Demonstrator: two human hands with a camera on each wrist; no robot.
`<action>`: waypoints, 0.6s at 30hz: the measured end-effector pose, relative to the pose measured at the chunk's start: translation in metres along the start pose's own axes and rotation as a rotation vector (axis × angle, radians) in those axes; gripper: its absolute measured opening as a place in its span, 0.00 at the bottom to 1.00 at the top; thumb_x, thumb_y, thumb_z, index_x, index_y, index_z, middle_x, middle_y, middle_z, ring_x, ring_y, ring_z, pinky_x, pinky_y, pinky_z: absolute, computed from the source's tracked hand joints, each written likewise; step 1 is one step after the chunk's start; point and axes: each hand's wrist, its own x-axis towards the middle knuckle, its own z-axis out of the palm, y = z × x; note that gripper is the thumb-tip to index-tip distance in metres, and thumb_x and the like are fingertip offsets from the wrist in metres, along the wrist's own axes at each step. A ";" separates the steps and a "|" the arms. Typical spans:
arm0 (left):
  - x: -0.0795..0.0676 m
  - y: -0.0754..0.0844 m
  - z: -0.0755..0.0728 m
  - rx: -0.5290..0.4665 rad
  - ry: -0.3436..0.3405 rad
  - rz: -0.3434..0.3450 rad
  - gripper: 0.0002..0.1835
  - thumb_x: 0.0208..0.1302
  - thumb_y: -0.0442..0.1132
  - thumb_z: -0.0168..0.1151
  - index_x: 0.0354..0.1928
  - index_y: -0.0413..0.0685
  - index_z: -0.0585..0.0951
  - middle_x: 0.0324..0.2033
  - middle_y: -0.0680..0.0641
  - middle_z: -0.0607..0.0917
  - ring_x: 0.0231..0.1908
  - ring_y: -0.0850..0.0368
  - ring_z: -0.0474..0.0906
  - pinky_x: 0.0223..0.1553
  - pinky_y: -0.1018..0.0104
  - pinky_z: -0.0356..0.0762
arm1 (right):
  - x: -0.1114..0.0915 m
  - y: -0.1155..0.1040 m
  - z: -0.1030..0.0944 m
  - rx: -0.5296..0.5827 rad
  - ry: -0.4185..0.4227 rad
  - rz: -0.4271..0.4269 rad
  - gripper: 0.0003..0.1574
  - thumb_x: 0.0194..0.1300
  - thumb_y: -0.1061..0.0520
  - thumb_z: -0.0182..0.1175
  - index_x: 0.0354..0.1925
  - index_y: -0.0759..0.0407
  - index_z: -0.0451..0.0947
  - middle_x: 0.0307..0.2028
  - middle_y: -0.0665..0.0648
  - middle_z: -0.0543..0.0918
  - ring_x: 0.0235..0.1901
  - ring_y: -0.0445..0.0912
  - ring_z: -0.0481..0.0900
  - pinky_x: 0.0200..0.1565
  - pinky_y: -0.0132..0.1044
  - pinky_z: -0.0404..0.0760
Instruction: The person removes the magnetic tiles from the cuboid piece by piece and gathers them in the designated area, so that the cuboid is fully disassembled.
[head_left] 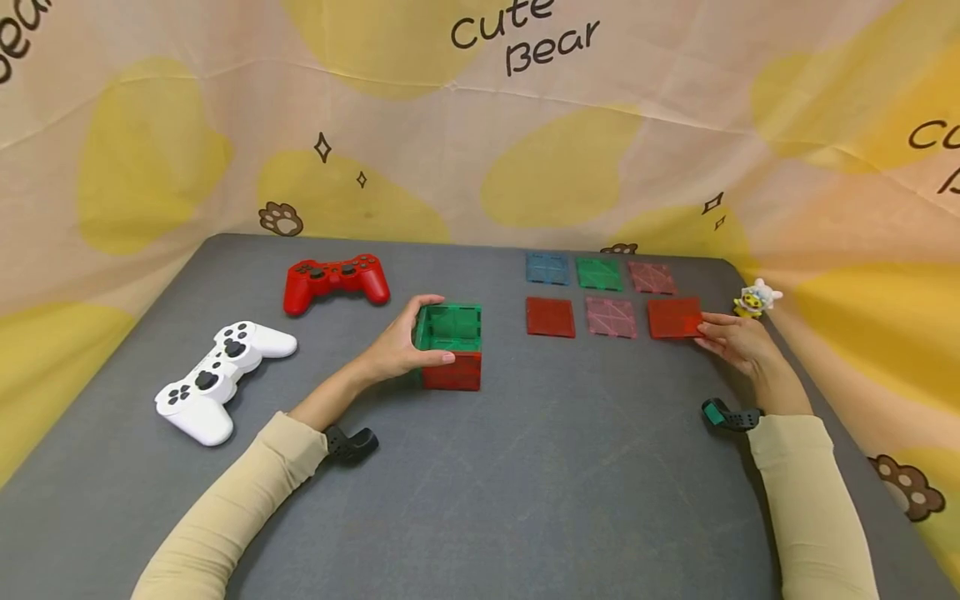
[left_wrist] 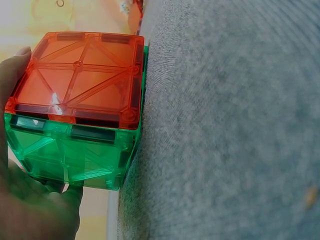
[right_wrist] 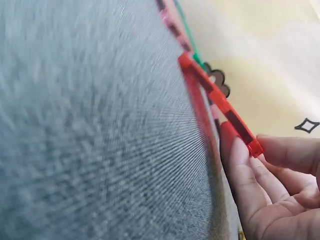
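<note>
My left hand (head_left: 399, 343) grips an open-topped box of see-through magnetic tiles (head_left: 452, 371), thumb at the near side and fingers round the far side. In the left wrist view the box shows a red tile (left_wrist: 80, 80) beside a green tile (left_wrist: 65, 155). At the right, my right hand (head_left: 738, 340) pinches the edge of a red magnetic tile (head_left: 671, 319). The right wrist view shows this red tile (right_wrist: 222, 107) tilted, its held edge raised off the table, between thumb and fingers.
Left of the tile row lie a red tile (head_left: 550, 317) and a pink tile (head_left: 611, 317). Behind are blue (head_left: 547, 269), green (head_left: 599, 273) and pink (head_left: 652, 278) tiles. A small figurine (head_left: 757, 298) stands at right. Red (head_left: 336, 282) and white (head_left: 221, 379) game controllers lie left.
</note>
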 end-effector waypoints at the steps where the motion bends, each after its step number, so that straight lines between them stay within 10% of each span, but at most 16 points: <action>1: 0.000 0.000 0.000 -0.003 0.002 0.001 0.44 0.48 0.32 0.67 0.65 0.41 0.53 0.56 0.35 0.68 0.52 0.36 0.70 0.54 0.44 0.68 | 0.002 0.000 0.001 -0.061 0.017 0.004 0.16 0.62 0.69 0.52 0.36 0.53 0.82 0.27 0.46 0.83 0.30 0.38 0.82 0.35 0.31 0.81; 7: -0.001 -0.001 -0.003 0.008 0.007 -0.019 0.42 0.48 0.33 0.66 0.64 0.46 0.54 0.54 0.35 0.69 0.52 0.37 0.70 0.53 0.44 0.68 | 0.009 -0.002 0.016 -0.517 0.138 -0.035 0.38 0.63 0.66 0.53 0.64 0.80 0.49 0.36 0.57 0.80 0.26 0.29 0.78 0.36 0.26 0.79; 11: -0.001 -0.001 -0.004 0.001 0.002 -0.019 0.43 0.49 0.33 0.66 0.65 0.43 0.53 0.54 0.34 0.69 0.52 0.36 0.69 0.53 0.43 0.67 | 0.009 -0.006 0.022 -0.804 0.204 -0.020 0.38 0.62 0.59 0.56 0.62 0.81 0.54 0.57 0.80 0.62 0.25 0.23 0.72 0.34 0.22 0.78; 18: -0.002 0.000 -0.004 0.012 0.009 -0.018 0.43 0.49 0.34 0.67 0.65 0.43 0.53 0.55 0.35 0.69 0.52 0.37 0.70 0.54 0.44 0.68 | 0.009 -0.006 0.025 -1.159 0.296 -0.066 0.33 0.60 0.54 0.58 0.55 0.78 0.67 0.53 0.80 0.68 0.47 0.62 0.73 0.46 0.49 0.75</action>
